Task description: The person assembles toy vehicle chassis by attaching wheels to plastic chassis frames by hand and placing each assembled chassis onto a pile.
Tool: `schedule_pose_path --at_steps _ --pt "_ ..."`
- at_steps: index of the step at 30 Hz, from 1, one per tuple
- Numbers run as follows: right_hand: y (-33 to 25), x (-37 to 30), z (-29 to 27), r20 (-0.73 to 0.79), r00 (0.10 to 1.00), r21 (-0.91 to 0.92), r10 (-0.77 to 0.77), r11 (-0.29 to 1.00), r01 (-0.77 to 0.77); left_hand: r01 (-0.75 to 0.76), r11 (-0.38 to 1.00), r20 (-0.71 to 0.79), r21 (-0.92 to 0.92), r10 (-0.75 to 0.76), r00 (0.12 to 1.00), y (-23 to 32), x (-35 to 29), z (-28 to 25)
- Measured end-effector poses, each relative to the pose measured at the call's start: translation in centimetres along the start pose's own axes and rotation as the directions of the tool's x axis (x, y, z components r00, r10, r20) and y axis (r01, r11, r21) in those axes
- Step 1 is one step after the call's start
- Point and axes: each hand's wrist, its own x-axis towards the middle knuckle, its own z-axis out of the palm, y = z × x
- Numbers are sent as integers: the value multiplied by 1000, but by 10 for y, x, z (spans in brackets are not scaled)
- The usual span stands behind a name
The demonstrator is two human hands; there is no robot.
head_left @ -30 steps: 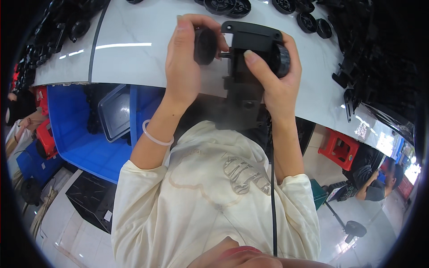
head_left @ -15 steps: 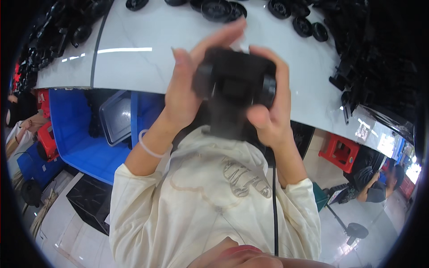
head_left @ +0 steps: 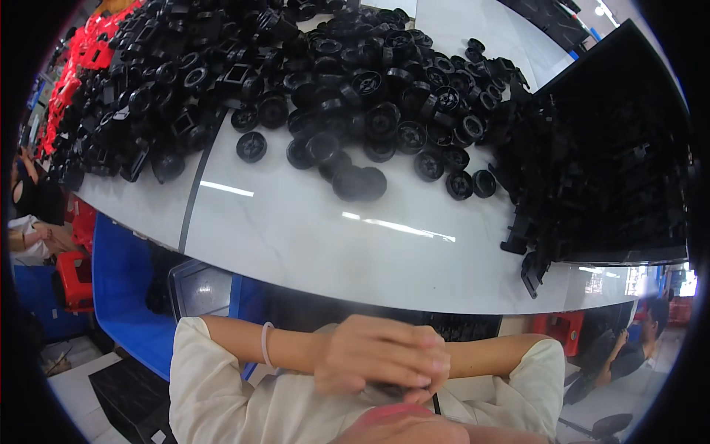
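Fingers [head_left: 403, 356] of the left hand [head_left: 364, 357] bend over the right hand [head_left: 438, 366], and a dark thing [head_left: 390, 390] peeks out below, gripped or not I can't tell, while a black box [head_left: 133, 396] has a blurry white label [head_left: 158, 436].

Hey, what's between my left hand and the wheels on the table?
In the head view, from black wheels to left hand: white tabletop with glare streaks, then a dark strip.

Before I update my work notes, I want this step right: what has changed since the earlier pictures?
The left hand and right hand have drawn in toward the chest and come together, left over right, hiding whatever they hold. The view has tilted up, revealing more black wheels. The blue bin stays below the table.
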Motion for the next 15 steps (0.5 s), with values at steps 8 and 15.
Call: schedule_pose_path --at_steps 8,15 --pt "46 -4 -86 -601 633 4 488 794 -608 575 682 -355 452 -454 817 -53 43 -88" --pt "37 5 -117 -618 745 -607 251 451 -654 551 30 -508 834 -347 788 -59 42 -179"
